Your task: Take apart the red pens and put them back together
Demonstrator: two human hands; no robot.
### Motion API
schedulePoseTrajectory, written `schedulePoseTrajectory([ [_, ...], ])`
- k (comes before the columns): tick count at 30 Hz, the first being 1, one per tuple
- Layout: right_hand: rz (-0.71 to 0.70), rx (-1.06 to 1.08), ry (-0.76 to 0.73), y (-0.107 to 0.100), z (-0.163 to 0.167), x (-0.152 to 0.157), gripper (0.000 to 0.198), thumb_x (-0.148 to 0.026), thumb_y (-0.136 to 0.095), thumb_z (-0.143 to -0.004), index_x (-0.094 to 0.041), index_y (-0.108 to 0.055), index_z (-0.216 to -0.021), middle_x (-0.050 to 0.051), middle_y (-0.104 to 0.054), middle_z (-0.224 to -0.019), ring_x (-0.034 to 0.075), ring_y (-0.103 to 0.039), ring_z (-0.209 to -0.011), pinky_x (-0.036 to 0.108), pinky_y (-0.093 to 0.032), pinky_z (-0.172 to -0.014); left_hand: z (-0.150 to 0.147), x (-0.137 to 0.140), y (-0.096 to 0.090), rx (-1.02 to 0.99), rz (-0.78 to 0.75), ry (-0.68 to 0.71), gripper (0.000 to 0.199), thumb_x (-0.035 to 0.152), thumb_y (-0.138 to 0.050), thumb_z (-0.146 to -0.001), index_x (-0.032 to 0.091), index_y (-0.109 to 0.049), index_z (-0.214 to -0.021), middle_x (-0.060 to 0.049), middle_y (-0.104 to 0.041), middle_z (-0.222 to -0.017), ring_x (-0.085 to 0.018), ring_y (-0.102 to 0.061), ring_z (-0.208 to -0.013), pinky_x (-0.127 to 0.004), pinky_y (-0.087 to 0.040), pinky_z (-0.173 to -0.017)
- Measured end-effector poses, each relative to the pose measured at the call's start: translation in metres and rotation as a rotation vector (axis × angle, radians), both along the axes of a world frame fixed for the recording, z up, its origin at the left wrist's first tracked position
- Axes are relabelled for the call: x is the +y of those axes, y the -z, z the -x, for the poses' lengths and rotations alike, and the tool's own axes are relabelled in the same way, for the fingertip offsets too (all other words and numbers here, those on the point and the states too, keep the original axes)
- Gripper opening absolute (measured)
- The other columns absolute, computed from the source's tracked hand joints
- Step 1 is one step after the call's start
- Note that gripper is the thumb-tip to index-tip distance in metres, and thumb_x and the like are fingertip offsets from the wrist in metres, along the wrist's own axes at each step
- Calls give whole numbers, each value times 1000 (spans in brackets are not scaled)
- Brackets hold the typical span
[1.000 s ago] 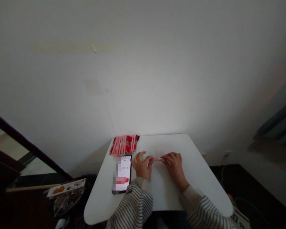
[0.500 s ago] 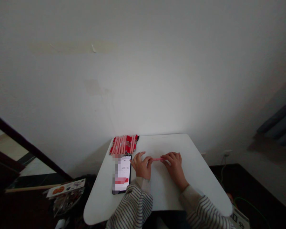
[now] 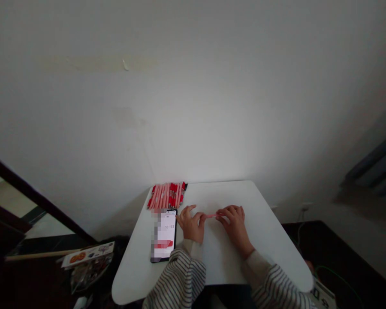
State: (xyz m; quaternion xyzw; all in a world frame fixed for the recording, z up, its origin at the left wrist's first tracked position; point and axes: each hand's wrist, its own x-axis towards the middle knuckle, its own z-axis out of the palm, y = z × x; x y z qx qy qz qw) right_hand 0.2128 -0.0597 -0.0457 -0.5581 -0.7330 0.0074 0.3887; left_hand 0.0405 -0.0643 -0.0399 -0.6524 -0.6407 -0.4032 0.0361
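Observation:
A slim pink pen [image 3: 210,216] is held level above the white table, between my two hands. My left hand [image 3: 193,225] pinches its left end between thumb and forefinger, the other fingers raised. At the right end, my right hand [image 3: 234,223] has its fingers closed round the pen and hides that part. To the left lies a row of pink and red pens [image 3: 167,195], side by side near the table's back edge. A phone [image 3: 165,236] showing a timer rests in front of them, just left of my left hand.
The white table [image 3: 263,257] has rounded corners and stands against a pale wall [image 3: 212,107]. On the floor at left is a dark bag or bin [image 3: 93,270] with wrappers and a printed card. A socket with a cable [image 3: 305,208] is on the right wall.
Both hands keep hold of the pen in nearly the same place. The view has shifted very slightly; nothing else has visibly moved.

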Motion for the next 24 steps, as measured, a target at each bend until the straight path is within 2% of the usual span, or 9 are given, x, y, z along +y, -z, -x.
schedulePoseTrajectory([
  [9,13,23,-6,4,-1,2,22,-46,-51,-87,-31,-67,-93,2,-64,-92,23,-48,-100,54,-17,-105,0,-1,0,-17,16,5,13,40,-61,-78,33,-73,-79,-4,-60,-117,-28,-45,-117,-56,-26,-100],
  [13,-19,38,17,4,-2,3,25,-45,-48,-89,-29,-67,-93,3,-64,-91,23,-48,-98,51,-22,-103,0,-1,1,-31,31,0,16,40,-61,-79,33,-72,-88,-5,-60,-117,-28,-44,-117,-57,-25,-99],
  [16,-31,31,26,1,-1,2,25,-45,-48,-89,-29,-67,-92,3,-64,-91,23,-48,-97,50,-25,-101,-1,-1,1,-31,28,-6,16,37,-59,-81,31,-73,-81,-5,-61,-117,-27,-44,-117,-57,-24,-101],
  [24,-15,-9,52,2,-1,2,26,-44,-47,-89,-28,-67,-91,4,-63,-92,24,-45,-101,54,-20,-103,0,-2,-1,-24,13,-14,12,37,-63,-77,32,-74,-76,-4,-61,-115,-27,-45,-116,-55,-26,-101],
])
